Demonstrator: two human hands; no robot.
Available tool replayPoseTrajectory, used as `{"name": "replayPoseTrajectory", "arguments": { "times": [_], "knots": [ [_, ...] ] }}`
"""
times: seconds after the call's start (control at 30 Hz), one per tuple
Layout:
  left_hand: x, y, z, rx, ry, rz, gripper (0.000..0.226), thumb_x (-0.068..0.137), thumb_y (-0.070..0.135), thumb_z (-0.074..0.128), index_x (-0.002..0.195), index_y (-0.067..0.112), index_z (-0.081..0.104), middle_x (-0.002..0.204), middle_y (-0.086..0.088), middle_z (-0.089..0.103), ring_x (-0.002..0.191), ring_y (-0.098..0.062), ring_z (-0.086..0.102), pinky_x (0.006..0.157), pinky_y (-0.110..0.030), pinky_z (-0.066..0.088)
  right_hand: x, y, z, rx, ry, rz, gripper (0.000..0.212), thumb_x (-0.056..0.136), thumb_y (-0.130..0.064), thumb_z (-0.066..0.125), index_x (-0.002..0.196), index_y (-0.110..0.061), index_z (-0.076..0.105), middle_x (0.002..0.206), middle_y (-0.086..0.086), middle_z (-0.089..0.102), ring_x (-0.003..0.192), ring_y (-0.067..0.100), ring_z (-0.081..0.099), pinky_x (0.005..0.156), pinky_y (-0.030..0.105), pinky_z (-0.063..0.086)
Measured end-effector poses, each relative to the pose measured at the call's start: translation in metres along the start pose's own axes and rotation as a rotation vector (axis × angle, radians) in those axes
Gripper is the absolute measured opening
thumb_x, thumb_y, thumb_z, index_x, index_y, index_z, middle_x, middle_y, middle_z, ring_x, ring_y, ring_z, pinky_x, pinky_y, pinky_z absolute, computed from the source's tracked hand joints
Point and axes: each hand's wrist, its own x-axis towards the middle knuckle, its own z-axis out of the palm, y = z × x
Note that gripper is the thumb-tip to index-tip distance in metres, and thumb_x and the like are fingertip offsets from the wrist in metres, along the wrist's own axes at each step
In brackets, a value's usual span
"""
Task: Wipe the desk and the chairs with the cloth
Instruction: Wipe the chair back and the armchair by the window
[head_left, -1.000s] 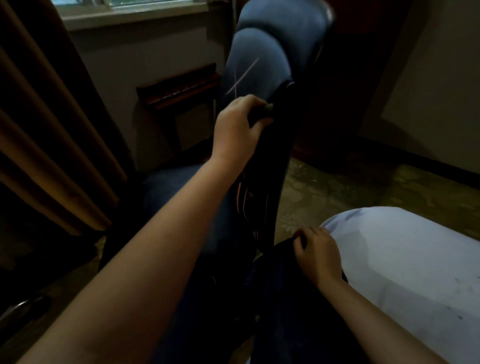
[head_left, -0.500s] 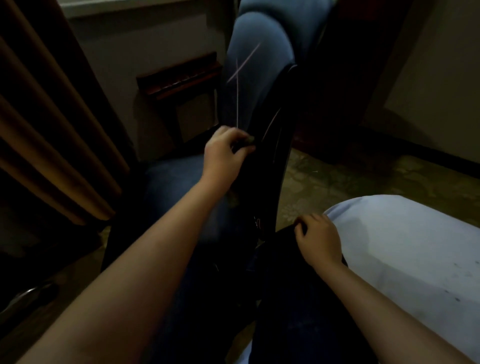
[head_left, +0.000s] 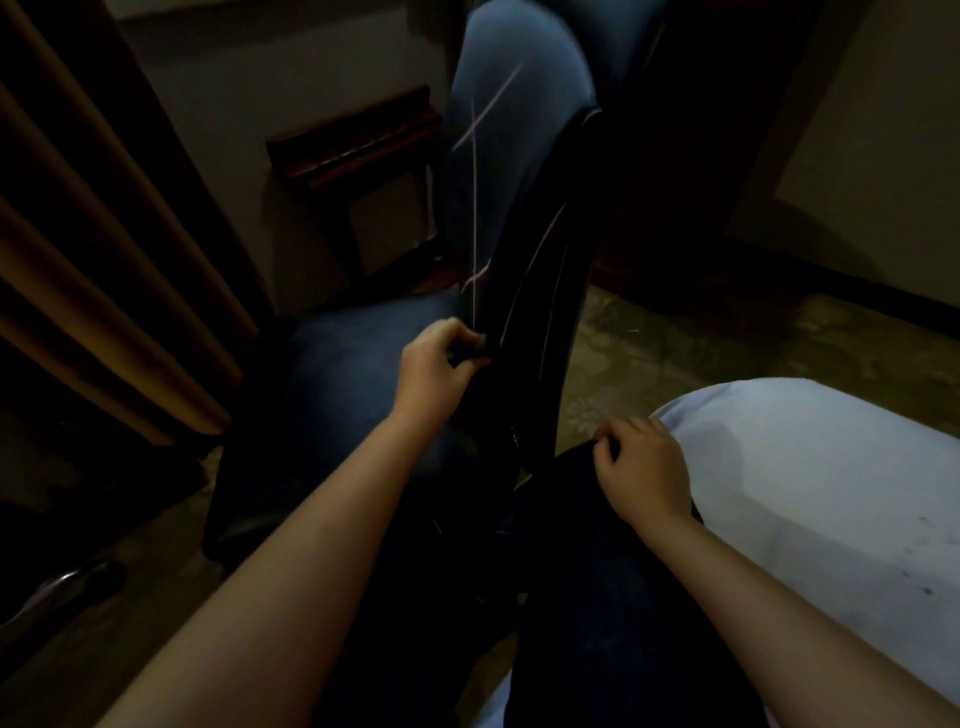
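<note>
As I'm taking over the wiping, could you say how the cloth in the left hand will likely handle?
The cloth is probably soft and floppy: it bunches inside the left hand's grip. Likely light too, being small enough to nearly vanish there.

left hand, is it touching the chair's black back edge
Touching. The head view shows the left hand gripping a cloth, pressed right against the chair's black back edge, with no gap visible.

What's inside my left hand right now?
The left hand grips a dark cloth against the chair's black edge. Only a small bit shows; curled fingers hide the rest.
</note>
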Motion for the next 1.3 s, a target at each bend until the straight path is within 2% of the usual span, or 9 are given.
{"name": "replayPoseTrajectory", "arguments": {
  "times": [0.07,0.2,0.33,0.47,0.63,0.77,1.07,1.17,1.3],
  "knots": [
    [-0.007,-0.006,0.0,0.022,-0.029,-0.028,0.018,0.071,0.001,0.08,0.082,0.007,0.068,0.083,0.004,0.061,0.08,-0.012,0.059,0.075,-0.029,0.051,-0.002,-0.001,-0.001,0.003,0.002,-0.004,0.013,0.086,-0.012,0.059,0.075,-0.01,0.065,0.073,0.004,0.06,0.071,0.021,0.054,0.064,0.037,0.047],
    [0.007,0.013,-0.006,-0.02,0.036,-0.019,0.016,0.075,0.006,0.079,0.087,0.009,0.07,0.089,0.001,0.065,0.086,-0.013,0.062,0.075,-0.015,0.048,-0.002,-0.003,-0.003,0.003,-0.004,-0.001,0.013,0.087,-0.012,0.058,0.077,-0.009,0.066,0.076,0.004,0.061,0.072,0.021,0.054,0.065,0.037,0.047],
    [0.028,0.041,-0.012,-0.094,0.137,0.068,0.019,0.076,0.013,0.078,0.093,0.01,0.071,0.095,0.0,0.068,0.089,-0.008,0.062,0.08,-0.017,0.048,-0.002,-0.003,-0.004,0.025,-0.005,-0.007,0.013,0.088,-0.01,0.058,0.082,-0.008,0.068,0.079,0.006,0.064,0.075,0.022,0.055,0.067,0.039,0.048],
    [0.012,0.024,-0.001,-0.099,0.137,0.034,0.017,0.076,0.009,0.078,0.091,0.012,0.07,0.094,0.003,0.068,0.089,-0.001,0.059,0.078,-0.005,0.041,-0.001,0.001,-0.001,0.015,-0.006,0.001,0.013,0.087,-0.012,0.057,0.079,-0.009,0.067,0.077,0.005,0.063,0.074,0.02,0.054,0.068,0.041,0.048],
    [-0.016,-0.007,0.012,-0.046,0.028,-0.161,0.016,0.075,0.009,0.08,0.086,0.012,0.07,0.089,0.003,0.069,0.082,-0.006,0.063,0.076,-0.018,0.052,0.001,0.0,0.0,-0.011,0.004,0.001,0.013,0.087,-0.011,0.058,0.08,-0.007,0.069,0.079,0.008,0.065,0.076,0.023,0.057,0.068,0.04,0.049],
    [-0.012,-0.002,0.006,-0.003,-0.01,-0.164,0.016,0.075,0.01,0.08,0.088,0.01,0.072,0.091,-0.002,0.069,0.086,-0.013,0.064,0.081,-0.028,0.054,0.0,-0.002,-0.002,-0.013,0.008,0.0,0.012,0.087,-0.011,0.059,0.083,-0.008,0.07,0.082,0.008,0.066,0.08,0.024,0.058,0.07,0.039,0.049],
    [0.009,0.026,0.0,-0.148,0.141,-0.013,0.018,0.077,0.01,0.078,0.094,0.01,0.073,0.095,0.003,0.071,0.09,-0.006,0.064,0.084,-0.011,0.047,0.0,-0.001,-0.002,-0.018,-0.001,0.0,0.012,0.087,-0.012,0.058,0.081,-0.008,0.068,0.08,0.006,0.064,0.078,0.023,0.057,0.07,0.04,0.049],
    [-0.013,0.001,0.012,-0.127,0.111,-0.087,0.022,0.076,0.008,0.079,0.096,0.011,0.073,0.096,0.005,0.069,0.088,-0.009,0.064,0.08,-0.006,0.044,0.001,-0.002,0.0,-0.03,0.003,-0.012,0.012,0.086,-0.012,0.058,0.079,-0.009,0.068,0.079,0.005,0.064,0.078,0.022,0.056,0.069,0.039,0.048],
    [-0.032,-0.021,0.024,-0.123,0.016,-0.268,0.019,0.075,0.009,0.079,0.089,0.017,0.069,0.087,0.007,0.069,0.082,-0.009,0.063,0.076,-0.014,0.05,0.001,-0.003,0.001,-0.048,0.022,-0.026,0.01,0.085,-0.009,0.06,0.079,-0.008,0.069,0.077,0.006,0.065,0.076,0.023,0.056,0.068,0.036,0.047]
  ]
}}
